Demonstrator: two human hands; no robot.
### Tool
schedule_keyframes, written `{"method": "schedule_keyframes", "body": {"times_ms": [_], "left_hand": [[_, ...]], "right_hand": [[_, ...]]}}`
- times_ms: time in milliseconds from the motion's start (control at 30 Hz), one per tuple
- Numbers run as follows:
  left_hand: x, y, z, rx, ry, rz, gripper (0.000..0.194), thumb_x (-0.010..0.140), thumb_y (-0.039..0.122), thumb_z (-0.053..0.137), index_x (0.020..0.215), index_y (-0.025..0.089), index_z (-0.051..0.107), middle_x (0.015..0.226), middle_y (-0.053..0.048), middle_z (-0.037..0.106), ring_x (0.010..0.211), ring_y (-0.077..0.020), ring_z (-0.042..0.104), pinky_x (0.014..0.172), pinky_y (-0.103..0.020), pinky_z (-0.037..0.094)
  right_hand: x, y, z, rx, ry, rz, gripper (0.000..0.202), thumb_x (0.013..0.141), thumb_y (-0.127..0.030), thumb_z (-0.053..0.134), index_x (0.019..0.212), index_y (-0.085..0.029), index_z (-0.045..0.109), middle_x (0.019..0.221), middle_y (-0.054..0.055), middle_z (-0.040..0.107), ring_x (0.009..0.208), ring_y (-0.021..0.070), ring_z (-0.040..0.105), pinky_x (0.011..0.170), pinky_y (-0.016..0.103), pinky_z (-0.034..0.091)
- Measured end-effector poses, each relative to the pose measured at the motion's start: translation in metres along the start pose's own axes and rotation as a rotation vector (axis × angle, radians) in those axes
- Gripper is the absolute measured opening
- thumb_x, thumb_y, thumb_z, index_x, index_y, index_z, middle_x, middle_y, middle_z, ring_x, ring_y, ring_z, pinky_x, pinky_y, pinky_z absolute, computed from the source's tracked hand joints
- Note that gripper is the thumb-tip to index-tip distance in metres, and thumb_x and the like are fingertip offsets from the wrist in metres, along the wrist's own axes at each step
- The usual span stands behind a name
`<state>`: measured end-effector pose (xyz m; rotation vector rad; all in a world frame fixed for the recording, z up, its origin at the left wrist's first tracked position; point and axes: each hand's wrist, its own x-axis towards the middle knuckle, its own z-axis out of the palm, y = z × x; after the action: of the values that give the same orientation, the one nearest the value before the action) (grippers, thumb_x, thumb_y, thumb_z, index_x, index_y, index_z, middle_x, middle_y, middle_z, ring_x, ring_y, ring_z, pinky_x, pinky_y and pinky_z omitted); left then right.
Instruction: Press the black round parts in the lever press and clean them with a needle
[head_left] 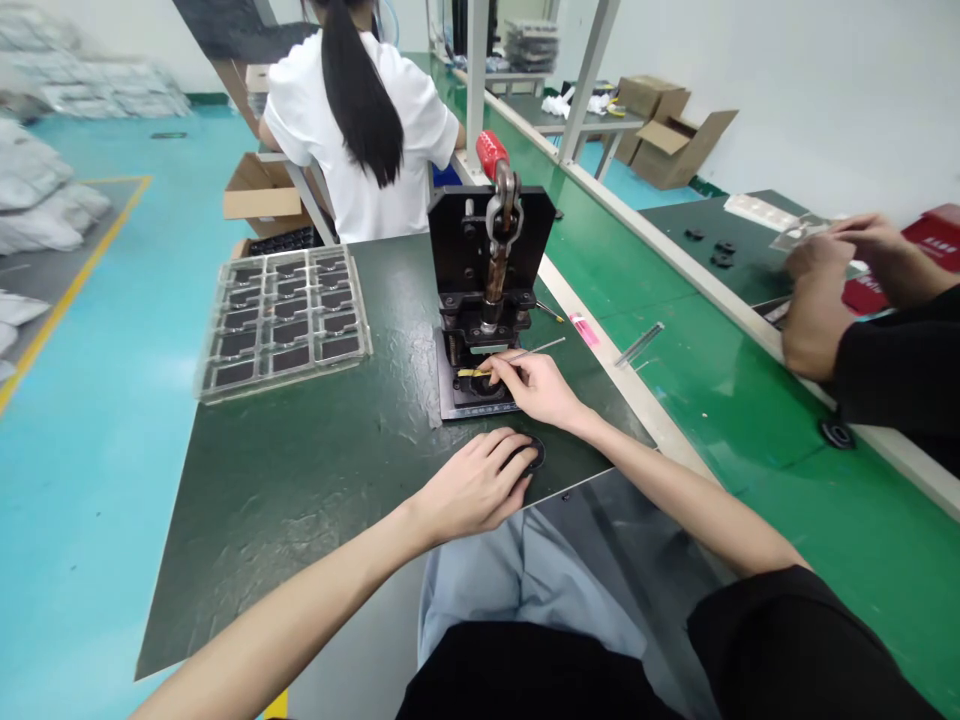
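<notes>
Resting palm-down near front edge of dark green matted bench [300, 470], left hand [472, 485] covers small black round rubber-like part [531, 456], fingers together and curled lightly over it, part peeking out at fingertips. Reaching fwd, right hand [541, 388] pinches thin silver metal tweezers [534, 350] betw. thumb and forefinger, fingers closed on the shaft, tips aimed at a small yellow strip [472, 372] on base of black manual toggle press w/ red handle [489, 270]. Press standing upright at bench centre, just beyond both hands. Sitting to left of press, clear plastic tray of dark square parts [283, 318], well apart from hands. Seated further back, person in white shirt [358, 130], back to camera. Working at right across green conveyor belt [675, 330], co-worker's hands in black sleeves [832, 290], what they hold too blurred to tell.
</notes>
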<state>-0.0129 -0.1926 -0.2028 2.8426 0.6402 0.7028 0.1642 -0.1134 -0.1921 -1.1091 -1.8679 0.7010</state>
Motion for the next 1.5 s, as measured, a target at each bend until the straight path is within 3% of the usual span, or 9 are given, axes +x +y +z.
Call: {"method": "schedule_keyframes", "body": {"times_ms": [133, 267, 433, 600, 667, 900, 1000, 1267, 1500], "left_hand": [[0.0, -0.003, 0.0, 0.03, -0.006, 0.001, 0.031, 0.102, 0.023, 0.05, 0.128, 0.009, 0.059, 0.123, -0.016, 0.069, 0.12, -0.0281, 0.065, 0.103, -0.042, 0.058], [0.0, -0.006, -0.001, 0.095, 0.034, 0.039, 0.03, 0.102, 0.023, 0.049, 0.126, 0.008, 0.06, 0.122, -0.016, 0.069, 0.117, -0.0289, 0.066, 0.102, -0.042, 0.059], [0.002, -0.021, 0.002, 0.155, 0.103, 0.134, 0.031, 0.102, 0.019, 0.045, 0.128, 0.012, 0.06, 0.122, -0.014, 0.069, 0.117, -0.0287, 0.066, 0.101, -0.043, 0.058], [0.011, -0.032, 0.001, 0.173, 0.174, 0.282, 0.03, 0.099, 0.015, 0.046, 0.122, 0.018, 0.064, 0.118, -0.011, 0.072, 0.114, -0.0284, 0.067, 0.097, -0.041, 0.058], [0.013, -0.028, -0.001, 0.161, 0.179, 0.24, 0.027, 0.1, 0.018, 0.047, 0.121, 0.017, 0.063, 0.116, -0.012, 0.072, 0.112, -0.0297, 0.068, 0.094, -0.043, 0.059], [0.009, -0.005, -0.002, -0.021, 0.178, -0.139, 0.035, 0.095, 0.034, 0.066, 0.124, 0.017, 0.057, 0.116, -0.013, 0.071, 0.112, -0.0292, 0.068, 0.098, -0.045, 0.059], [0.006, -0.003, 0.002, -0.053, 0.132, -0.234, 0.04, 0.092, 0.042, 0.07, 0.121, 0.017, 0.056, 0.116, -0.011, 0.071, 0.111, -0.0277, 0.068, 0.097, -0.042, 0.059], [0.011, 0.002, 0.013, -0.001, 0.13, -0.321, 0.042, 0.092, 0.048, 0.071, 0.117, 0.016, 0.058, 0.109, -0.012, 0.072, 0.105, -0.0289, 0.071, 0.09, -0.042, 0.059], [0.008, -0.014, 0.002, -0.402, -0.02, -0.221, 0.036, 0.096, 0.026, 0.063, 0.129, 0.018, 0.052, 0.124, -0.011, 0.068, 0.118, -0.0244, 0.067, 0.101, -0.04, 0.058]], "right_hand": [[0.005, 0.0, 0.003, -0.067, -0.044, 0.057, 0.037, 0.104, -0.027, 0.051, 0.072, -0.019, 0.07, 0.097, 0.005, 0.081, 0.075, 0.015, 0.072, 0.069, 0.025, 0.049], [0.012, -0.005, 0.005, -0.168, -0.059, 0.14, 0.034, 0.102, -0.026, 0.056, 0.075, -0.019, 0.076, 0.094, 0.003, 0.081, 0.081, 0.0143, 0.074, 0.069, 0.022, 0.046], [0.022, -0.01, 0.0, -0.219, -0.121, 0.138, 0.023, 0.104, -0.029, 0.057, 0.1, -0.024, 0.079, 0.098, -0.002, 0.081, 0.089, 0.0118, 0.074, 0.069, 0.019, 0.044], [0.028, -0.01, -0.006, -0.229, -0.105, 0.119, 0.02, 0.099, -0.03, 0.067, 0.083, -0.022, 0.075, 0.109, -0.004, 0.081, 0.086, 0.011, 0.073, 0.067, 0.02, 0.044], [0.026, -0.01, -0.006, -0.235, -0.104, 0.111, 0.02, 0.098, -0.03, 0.069, 0.081, -0.021, 0.074, 0.113, -0.003, 0.08, 0.088, 0.0123, 0.074, 0.069, 0.021, 0.045], [0.004, -0.008, 0.002, -0.217, -0.012, 0.045, 0.02, 0.103, -0.024, 0.06, 0.091, -0.018, 0.075, 0.107, 0.006, 0.079, 0.098, 0.0166, 0.073, 0.086, 0.025, 0.049], [0.001, 0.0, 0.005, -0.209, 0.027, 0.017, 0.018, 0.1, -0.023, 0.062, 0.088, -0.017, 0.074, 0.103, 0.008, 0.079, 0.087, 0.018, 0.071, 0.08, 0.028, 0.05], [-0.003, 0.006, 0.005, -0.252, 0.045, -0.04, 0.018, 0.1, -0.027, 0.06, 0.091, -0.018, 0.073, 0.101, 0.009, 0.078, 0.079, 0.019, 0.068, 0.077, 0.031, 0.051], [-0.002, 0.006, 0.0, -0.231, -0.008, -0.061, 0.025, 0.102, -0.025, 0.054, 0.085, -0.018, 0.071, 0.104, 0.009, 0.078, 0.091, 0.0213, 0.072, 0.083, 0.033, 0.053]]}}
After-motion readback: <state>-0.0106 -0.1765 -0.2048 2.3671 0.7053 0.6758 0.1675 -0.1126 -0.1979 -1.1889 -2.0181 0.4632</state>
